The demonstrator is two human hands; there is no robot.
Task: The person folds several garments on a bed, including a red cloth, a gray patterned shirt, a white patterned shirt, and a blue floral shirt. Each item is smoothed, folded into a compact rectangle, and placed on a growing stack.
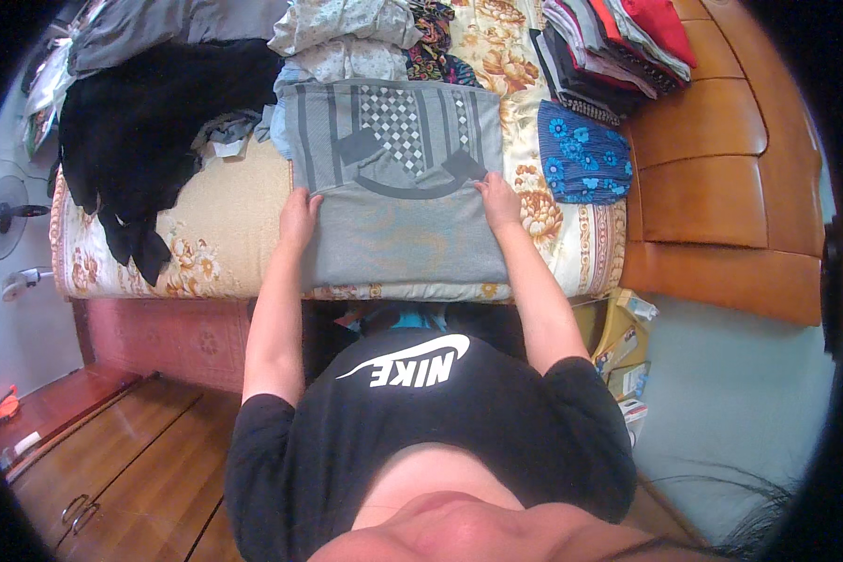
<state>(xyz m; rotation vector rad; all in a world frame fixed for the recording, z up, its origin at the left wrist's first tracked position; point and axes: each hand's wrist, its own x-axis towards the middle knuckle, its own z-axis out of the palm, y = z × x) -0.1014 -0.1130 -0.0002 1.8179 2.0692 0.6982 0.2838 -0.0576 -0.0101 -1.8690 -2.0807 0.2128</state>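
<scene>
A grey knit top with dark stripes and a checkered panel lies spread on the bed before me, its sleeves folded inward. My left hand grips its left edge, thumb on the fabric. At the opposite edge, beside the dark neckband, my right hand pinches the cloth. Both dark cuffs rest on the striped part, between my hands and the far edge.
Black clothing lies heaped at the left, and pale patterned clothes are bunched beyond the top. A folded blue floral garment and a stack of folded clothes sit at the right, by the brown leather headboard.
</scene>
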